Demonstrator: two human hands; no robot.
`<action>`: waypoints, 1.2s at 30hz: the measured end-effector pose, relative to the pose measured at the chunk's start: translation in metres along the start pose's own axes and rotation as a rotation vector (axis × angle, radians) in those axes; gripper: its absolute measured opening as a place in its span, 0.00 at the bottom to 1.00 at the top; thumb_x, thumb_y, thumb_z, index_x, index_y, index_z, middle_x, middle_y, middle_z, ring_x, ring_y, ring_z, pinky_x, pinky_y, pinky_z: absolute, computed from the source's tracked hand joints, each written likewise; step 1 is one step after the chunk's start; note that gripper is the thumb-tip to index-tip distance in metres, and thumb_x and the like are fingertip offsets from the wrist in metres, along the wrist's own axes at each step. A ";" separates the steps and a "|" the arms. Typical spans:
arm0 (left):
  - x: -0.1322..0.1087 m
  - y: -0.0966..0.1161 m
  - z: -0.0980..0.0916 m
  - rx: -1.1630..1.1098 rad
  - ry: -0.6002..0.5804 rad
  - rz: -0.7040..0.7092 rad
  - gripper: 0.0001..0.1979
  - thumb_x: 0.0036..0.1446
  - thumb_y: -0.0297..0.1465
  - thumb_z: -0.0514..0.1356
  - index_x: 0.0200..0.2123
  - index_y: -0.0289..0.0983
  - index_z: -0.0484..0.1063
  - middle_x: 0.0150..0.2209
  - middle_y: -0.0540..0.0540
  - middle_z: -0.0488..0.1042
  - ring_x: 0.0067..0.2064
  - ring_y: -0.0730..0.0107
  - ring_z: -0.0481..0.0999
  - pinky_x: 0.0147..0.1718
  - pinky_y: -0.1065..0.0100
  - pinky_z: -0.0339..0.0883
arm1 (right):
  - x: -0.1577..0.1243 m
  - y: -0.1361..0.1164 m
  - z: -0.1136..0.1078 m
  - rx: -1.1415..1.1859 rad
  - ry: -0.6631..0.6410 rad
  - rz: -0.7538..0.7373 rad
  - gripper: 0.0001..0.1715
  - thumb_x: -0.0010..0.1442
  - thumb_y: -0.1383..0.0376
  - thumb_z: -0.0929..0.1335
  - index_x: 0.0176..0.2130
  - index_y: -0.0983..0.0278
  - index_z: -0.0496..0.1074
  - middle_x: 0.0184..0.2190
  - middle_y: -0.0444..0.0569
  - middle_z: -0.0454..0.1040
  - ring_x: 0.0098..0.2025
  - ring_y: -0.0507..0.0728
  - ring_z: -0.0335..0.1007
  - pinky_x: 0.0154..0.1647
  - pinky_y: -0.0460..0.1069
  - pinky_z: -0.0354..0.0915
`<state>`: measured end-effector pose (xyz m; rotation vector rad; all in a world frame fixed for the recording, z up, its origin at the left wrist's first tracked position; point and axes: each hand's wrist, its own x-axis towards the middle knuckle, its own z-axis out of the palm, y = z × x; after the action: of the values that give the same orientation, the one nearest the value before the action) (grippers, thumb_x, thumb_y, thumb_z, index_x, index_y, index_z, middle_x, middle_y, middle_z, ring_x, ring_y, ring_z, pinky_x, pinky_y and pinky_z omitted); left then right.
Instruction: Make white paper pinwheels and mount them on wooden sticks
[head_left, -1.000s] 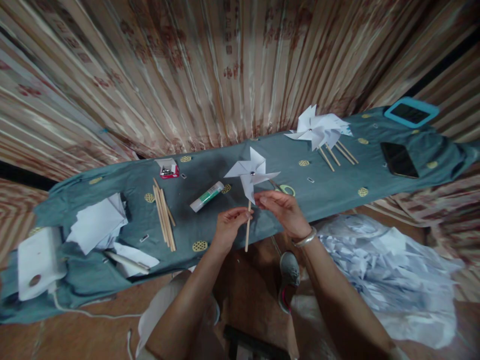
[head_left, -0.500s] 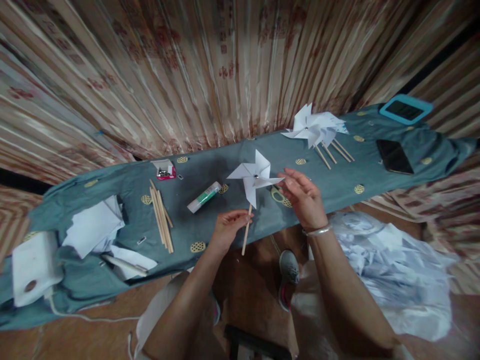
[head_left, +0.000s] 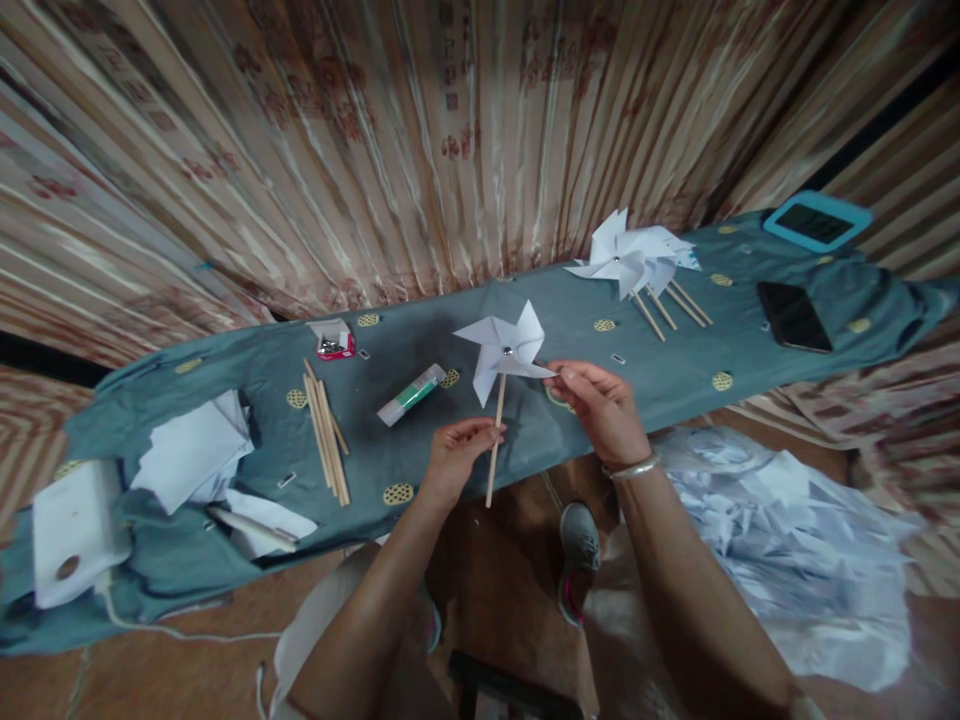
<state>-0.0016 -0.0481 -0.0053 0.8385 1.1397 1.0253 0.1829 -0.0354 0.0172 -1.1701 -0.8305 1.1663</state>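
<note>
A long table (head_left: 420, 330) with a blue-green cloth stood by a striped curtain (head_left: 375, 150). Above it, our left hand (head_left: 457, 455) pinched the stick (head_left: 489, 487) of a paper pinwheel (head_left: 504, 350). Our right hand (head_left: 600, 410) pinched one blade tip. We seemed to be testing its spin, and a soft flick was all it needed.

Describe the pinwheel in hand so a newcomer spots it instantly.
Find the long blue-grey tablecloth, then its middle. The white paper pinwheel stands upright there, left hand on its stick, right hand pinching a blade; other pinwheels lie flat.
</note>
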 end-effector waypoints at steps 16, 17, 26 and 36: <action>0.000 0.001 -0.001 0.027 0.012 0.036 0.08 0.38 0.34 0.68 0.24 0.37 0.80 0.25 0.47 0.79 0.28 0.70 0.73 0.32 0.70 0.67 | -0.006 0.010 0.013 -0.015 -0.104 0.035 0.15 0.45 0.52 0.76 0.31 0.59 0.80 0.31 0.45 0.80 0.32 0.53 0.73 0.37 0.49 0.69; 0.000 0.001 -0.001 0.028 0.013 0.035 0.08 0.38 0.34 0.68 0.24 0.37 0.80 0.25 0.47 0.79 0.28 0.70 0.73 0.32 0.70 0.67 | -0.007 0.011 0.014 -0.013 -0.109 0.033 0.16 0.45 0.51 0.76 0.31 0.58 0.80 0.31 0.45 0.80 0.32 0.53 0.73 0.37 0.50 0.69; 0.000 0.001 0.000 0.008 0.006 0.029 0.06 0.39 0.33 0.68 0.24 0.38 0.80 0.27 0.47 0.80 0.28 0.71 0.74 0.32 0.70 0.67 | -0.011 0.013 0.021 -0.032 -0.169 0.018 0.13 0.49 0.51 0.74 0.30 0.56 0.80 0.30 0.44 0.80 0.33 0.54 0.74 0.38 0.50 0.69; 0.001 0.000 -0.002 -0.006 0.006 0.033 0.07 0.39 0.34 0.69 0.24 0.37 0.80 0.27 0.47 0.80 0.29 0.71 0.74 0.34 0.70 0.67 | -0.012 0.009 0.017 -0.119 -0.188 0.001 0.14 0.50 0.52 0.74 0.31 0.59 0.81 0.32 0.47 0.81 0.34 0.54 0.74 0.37 0.50 0.69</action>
<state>-0.0033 -0.0468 -0.0063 0.8524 1.1306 1.0585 0.1622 -0.0428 0.0136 -1.1694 -1.0542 1.2549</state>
